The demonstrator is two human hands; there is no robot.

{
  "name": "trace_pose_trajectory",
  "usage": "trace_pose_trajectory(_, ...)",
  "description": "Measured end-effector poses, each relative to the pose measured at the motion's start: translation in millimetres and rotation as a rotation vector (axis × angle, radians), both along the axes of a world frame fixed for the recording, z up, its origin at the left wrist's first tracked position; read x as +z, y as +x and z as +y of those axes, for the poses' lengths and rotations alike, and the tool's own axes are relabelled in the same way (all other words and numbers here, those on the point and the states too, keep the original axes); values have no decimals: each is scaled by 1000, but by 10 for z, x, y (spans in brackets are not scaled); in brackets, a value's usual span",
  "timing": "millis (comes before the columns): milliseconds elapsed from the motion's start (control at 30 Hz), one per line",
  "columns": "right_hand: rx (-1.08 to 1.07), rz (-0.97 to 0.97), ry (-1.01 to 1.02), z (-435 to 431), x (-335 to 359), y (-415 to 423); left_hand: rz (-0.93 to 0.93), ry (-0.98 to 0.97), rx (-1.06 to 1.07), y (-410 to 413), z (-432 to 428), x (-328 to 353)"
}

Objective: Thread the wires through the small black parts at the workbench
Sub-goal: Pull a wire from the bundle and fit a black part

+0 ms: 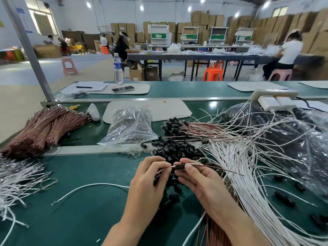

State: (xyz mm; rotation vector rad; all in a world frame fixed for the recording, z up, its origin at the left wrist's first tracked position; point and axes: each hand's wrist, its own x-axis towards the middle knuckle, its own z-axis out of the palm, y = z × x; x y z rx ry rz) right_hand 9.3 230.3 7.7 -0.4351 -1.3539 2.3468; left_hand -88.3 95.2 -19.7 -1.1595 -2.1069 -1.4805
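My right hand (198, 178) pinches a small black part (179, 166) between thumb and fingers above the green workbench. A thin wire (218, 168) runs through the part and trails off to the right, its white tip sticking out on the left. My left hand (150, 176) pinches that white end beside the part. A heap of loose black parts (175, 148) lies just beyond my hands. Loose white wires (248, 174) fan out at the right. Wires with black parts on them (186, 128) lie further back.
Bundles of reddish wires (44, 128) sit at the left, and white wires (16, 176) lie at the near left. A clear bag of parts (129, 126) stands mid-bench, a large dark plastic bag (292, 135) at right. A single white wire (88, 188) lies by my left hand.
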Motion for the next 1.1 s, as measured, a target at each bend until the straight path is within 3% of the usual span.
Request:
trace_pose_trajectory(167, -28, -36, 18, 1, -4, 16, 41, -38, 43, 7, -9, 8)
trace_pose_trajectory(433, -68, -53, 51, -2, -9, 9, -98, -129, -54, 14, -29, 4)
trace_pose_trajectory(733, -48, -87, 237, -10, -55, -1, -58, -165, -77, 26, -8, 34)
trace_pose_trajectory(1100, -308, 106, 31, 236, 90, 135, -46, -123, -17, 43, -25, 63)
